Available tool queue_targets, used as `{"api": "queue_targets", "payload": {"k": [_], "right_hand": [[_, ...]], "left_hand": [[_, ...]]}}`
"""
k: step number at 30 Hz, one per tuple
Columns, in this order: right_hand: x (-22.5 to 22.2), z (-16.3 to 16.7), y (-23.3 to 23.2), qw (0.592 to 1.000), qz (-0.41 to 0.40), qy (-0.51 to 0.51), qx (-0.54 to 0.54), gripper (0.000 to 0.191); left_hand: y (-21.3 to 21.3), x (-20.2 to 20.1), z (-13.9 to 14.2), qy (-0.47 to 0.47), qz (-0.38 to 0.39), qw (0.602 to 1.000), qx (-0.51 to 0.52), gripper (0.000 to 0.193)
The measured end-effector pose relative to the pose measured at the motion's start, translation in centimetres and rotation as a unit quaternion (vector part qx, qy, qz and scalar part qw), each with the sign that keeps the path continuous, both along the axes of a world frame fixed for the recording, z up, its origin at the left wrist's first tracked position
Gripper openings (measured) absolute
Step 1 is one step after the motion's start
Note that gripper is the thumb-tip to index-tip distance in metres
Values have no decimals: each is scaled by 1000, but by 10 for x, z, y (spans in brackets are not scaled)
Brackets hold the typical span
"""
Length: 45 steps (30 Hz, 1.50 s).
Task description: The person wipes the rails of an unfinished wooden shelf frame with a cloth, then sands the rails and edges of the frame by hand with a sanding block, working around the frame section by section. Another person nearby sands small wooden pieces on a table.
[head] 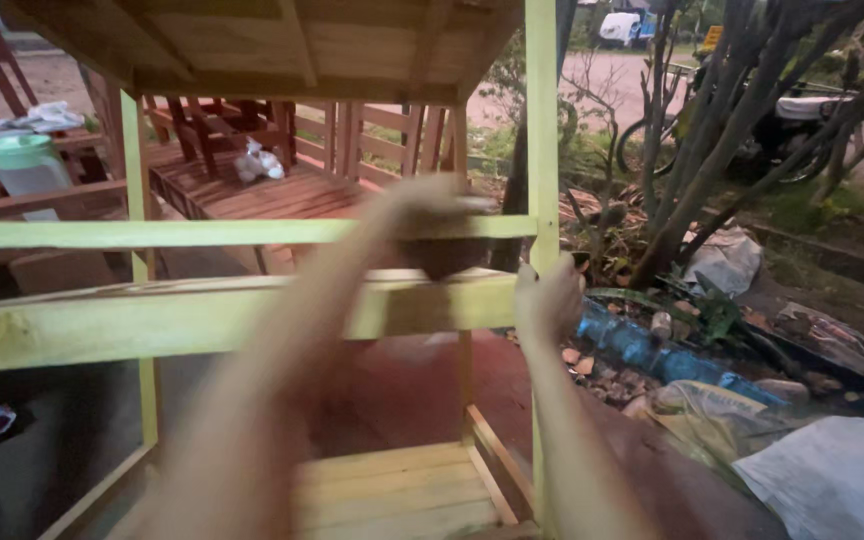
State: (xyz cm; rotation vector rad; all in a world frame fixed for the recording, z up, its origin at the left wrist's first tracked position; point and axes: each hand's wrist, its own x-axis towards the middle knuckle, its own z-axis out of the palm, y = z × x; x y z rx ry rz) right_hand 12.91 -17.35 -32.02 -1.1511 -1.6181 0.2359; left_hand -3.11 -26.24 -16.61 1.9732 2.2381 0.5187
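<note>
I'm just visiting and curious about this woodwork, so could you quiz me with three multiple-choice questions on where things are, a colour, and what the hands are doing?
1. Where is the right hand?
A. on the upright post
B. on the floor slats
C. on the jug

2. What colour is the frame?
A. blue
B. yellow-green
C. black

3. What is the left hand doing?
A. hanging free
B. pressing a dark thing to the top rail
C. holding a bottle

Answers: 1 A, fingers wrap the post; 2 B, rails look pale yellow-green; 3 B, the blurred hand meets the rail.

A pale wooden frame (252,318) (unpainted) stands on reddish ground (402,385); a slatted floor (402,490) forms its base.
</note>
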Motion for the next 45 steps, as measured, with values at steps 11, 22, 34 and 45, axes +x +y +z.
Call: {"api": "queue_targets", "payload": {"k": [11,22,34,45], "right_hand": [[0,13,-4,999,42,20,3,43],[4,11,-15,1000,7,17,17,41],[-10,7,6,999,-8,-5,50,46],[3,2,7,997,54,38,-29,44]], "left_hand": [[-144,-100,18,-14,181,978,-101,50],[32,54,-2,-11,-62,987,148,47],[-183,-110,12,-50,251,966,-33,52],[12,57,-31,211,38,970,113,34]]}}
